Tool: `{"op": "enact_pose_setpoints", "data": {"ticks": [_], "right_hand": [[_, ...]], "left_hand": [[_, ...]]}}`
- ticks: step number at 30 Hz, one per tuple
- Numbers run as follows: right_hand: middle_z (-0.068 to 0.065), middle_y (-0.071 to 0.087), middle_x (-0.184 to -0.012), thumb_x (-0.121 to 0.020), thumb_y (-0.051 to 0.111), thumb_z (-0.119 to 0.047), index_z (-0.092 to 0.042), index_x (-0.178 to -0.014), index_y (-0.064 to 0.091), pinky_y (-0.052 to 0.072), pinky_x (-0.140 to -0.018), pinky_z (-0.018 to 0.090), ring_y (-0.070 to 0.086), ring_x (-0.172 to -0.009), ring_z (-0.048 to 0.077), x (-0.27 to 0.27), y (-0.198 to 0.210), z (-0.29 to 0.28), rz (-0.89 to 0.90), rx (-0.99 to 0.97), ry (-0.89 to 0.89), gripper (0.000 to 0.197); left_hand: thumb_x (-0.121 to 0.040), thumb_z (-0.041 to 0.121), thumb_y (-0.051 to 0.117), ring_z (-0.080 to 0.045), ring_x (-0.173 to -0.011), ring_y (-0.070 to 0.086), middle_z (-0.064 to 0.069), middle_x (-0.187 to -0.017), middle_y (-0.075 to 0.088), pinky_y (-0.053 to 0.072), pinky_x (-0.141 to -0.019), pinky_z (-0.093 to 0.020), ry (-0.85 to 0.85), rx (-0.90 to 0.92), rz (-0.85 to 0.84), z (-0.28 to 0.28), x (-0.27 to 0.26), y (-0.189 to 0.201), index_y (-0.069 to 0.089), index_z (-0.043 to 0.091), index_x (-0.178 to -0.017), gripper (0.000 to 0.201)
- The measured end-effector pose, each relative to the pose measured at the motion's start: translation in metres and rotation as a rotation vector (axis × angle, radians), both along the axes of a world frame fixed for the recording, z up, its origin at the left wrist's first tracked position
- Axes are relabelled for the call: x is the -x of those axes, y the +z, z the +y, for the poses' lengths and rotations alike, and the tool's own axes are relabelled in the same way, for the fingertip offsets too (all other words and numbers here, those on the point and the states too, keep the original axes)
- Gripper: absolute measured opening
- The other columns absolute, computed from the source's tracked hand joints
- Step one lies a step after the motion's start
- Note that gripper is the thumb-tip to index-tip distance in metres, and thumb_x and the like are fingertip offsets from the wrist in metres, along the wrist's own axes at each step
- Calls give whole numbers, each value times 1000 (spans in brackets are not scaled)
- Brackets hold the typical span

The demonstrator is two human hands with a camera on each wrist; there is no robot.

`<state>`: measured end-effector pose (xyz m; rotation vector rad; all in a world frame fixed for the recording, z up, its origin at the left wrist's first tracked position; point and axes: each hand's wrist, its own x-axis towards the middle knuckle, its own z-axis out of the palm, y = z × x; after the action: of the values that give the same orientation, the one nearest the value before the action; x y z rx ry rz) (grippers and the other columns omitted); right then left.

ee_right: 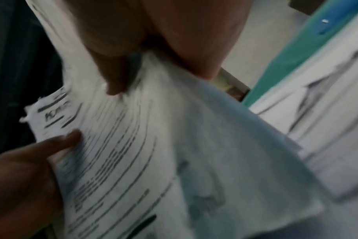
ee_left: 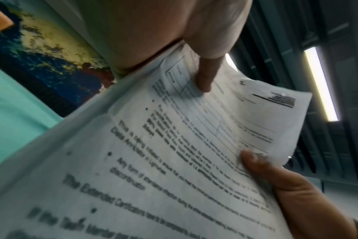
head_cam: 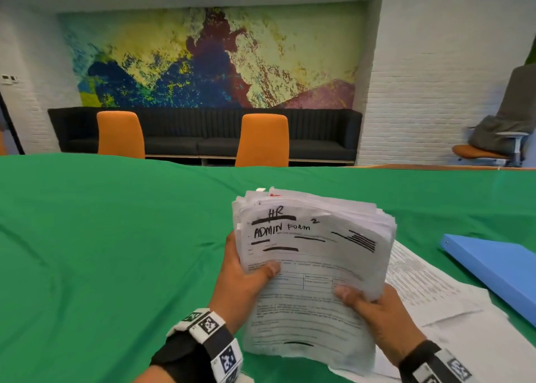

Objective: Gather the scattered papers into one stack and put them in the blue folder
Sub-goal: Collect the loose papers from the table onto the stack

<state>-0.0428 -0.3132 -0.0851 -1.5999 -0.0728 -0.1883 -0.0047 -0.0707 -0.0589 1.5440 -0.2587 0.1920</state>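
Observation:
A thick stack of printed papers (head_cam: 313,260), its top sheet hand-lettered "HR ADMIN FORM 2", is held up above the green table. My left hand (head_cam: 246,278) grips the stack's left edge, thumb on the top sheet. My right hand (head_cam: 374,310) grips its lower right edge, thumb on top too. The left wrist view shows the papers (ee_left: 174,145) close up with my left hand (ee_left: 202,67) above. The right wrist view is blurred: the stack (ee_right: 153,145) under my right hand (ee_right: 121,71). More loose sheets (head_cam: 429,295) lie on the table beneath. The blue folder (head_cam: 499,263) lies shut at the right.
A green cloth (head_cam: 101,237) covers the table. Two orange chairs (head_cam: 262,140) stand at its far side before a dark sofa (head_cam: 203,133). A grey office chair (head_cam: 504,127) is at the right.

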Motion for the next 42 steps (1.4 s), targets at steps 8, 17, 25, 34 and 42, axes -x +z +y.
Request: {"op": "enact_pose_setpoints", "data": {"ticks": [8,17,25,34,42], "right_hand": [[7,80,-107,-78,84,-21,-13,-110,73,61,-87,49,77,-98,27,1,5,-18,-48,14,33,34],[1,82,-91,-91,73,-26,-13,-101,76,61,-80,42,79,-83,19,-15,25,-80,-20,133,-233,16],[-5,78,-67,-92,64,4,2,-126,64,59,-48,25,75,-65,24,10,-5,-234,219,-164,-631,34],[4,80,-78,-94,60,5,1,-118,65,59,-51,31,72,-80,29,34,-48,-253,349,-220,-584,24],[14,81,-103,-93,64,1,-6,-117,70,59,-76,43,78,-87,35,34,-56,-260,365,-240,-520,25]], "left_hand": [[-76,-4,77,-20,-97,74,-5,-110,74,62,-78,-37,-42,12,4,-8,-7,6,52,15,-118,52],[-86,11,74,-22,-73,68,-15,-87,64,56,-63,-34,-60,-245,-11,-31,-47,27,45,30,-133,59],[-95,34,64,-20,-81,66,-6,-101,66,52,-65,-30,-212,-850,308,-80,-108,21,58,16,-124,35],[-92,50,61,-24,-135,46,-5,-151,44,39,-106,-32,-242,-1467,192,-150,-150,-12,47,17,-144,63],[-91,48,64,-32,-119,62,-11,-138,58,51,-100,-37,-208,-1211,260,-214,-150,-31,41,17,-147,68]]}}
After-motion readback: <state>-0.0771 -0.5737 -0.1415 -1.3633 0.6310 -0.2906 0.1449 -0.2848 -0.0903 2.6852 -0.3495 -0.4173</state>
